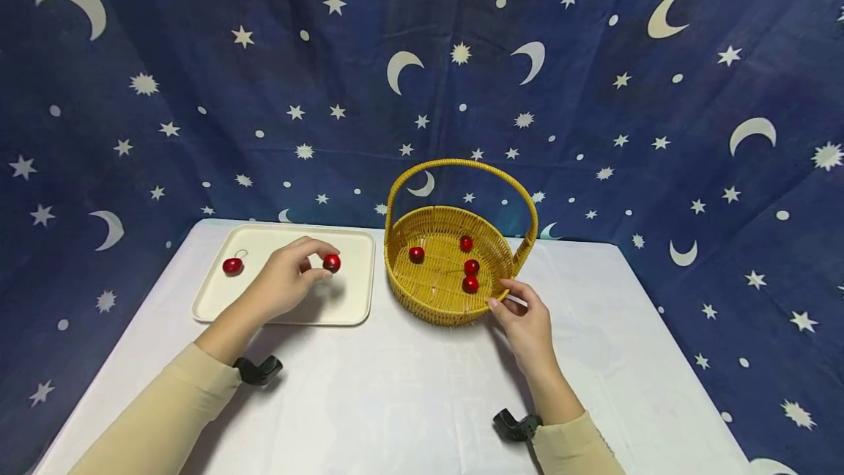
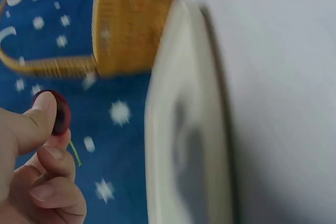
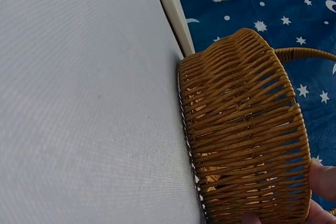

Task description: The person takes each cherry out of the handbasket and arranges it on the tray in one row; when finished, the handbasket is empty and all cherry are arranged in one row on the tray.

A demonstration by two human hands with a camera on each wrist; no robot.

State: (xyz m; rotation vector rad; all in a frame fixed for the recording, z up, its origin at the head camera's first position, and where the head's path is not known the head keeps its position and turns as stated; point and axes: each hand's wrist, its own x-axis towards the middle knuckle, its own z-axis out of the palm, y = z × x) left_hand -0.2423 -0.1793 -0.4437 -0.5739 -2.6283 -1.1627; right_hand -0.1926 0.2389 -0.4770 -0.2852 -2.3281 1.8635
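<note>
Between thumb and fingers my left hand [image 1: 294, 275] pinches a red cherry [image 1: 332, 263] above the right half of a cream tray [image 1: 264, 312]. In the left wrist view the held cherry [image 2: 62, 116] shows a green stem. Another cherry [image 1: 233, 266] with a thin stem lies on the tray's left side. A yellow wicker basket [image 1: 422, 306] with a tall arched handle stands to the right of the tray. Several cherries, one of them a cherry [image 1: 417, 255] at the left, lie inside. My right hand [image 1: 527, 321] grips the basket's near right rim with thumb and fingers.
A white cloth covers the table [image 1: 395, 402]. Behind and around it hangs a dark blue curtain [image 1: 356, 57] with moons and stars. A black wrist device [image 1: 258, 370] sits on the left wrist, and a similar device [image 1: 516, 425] on the right.
</note>
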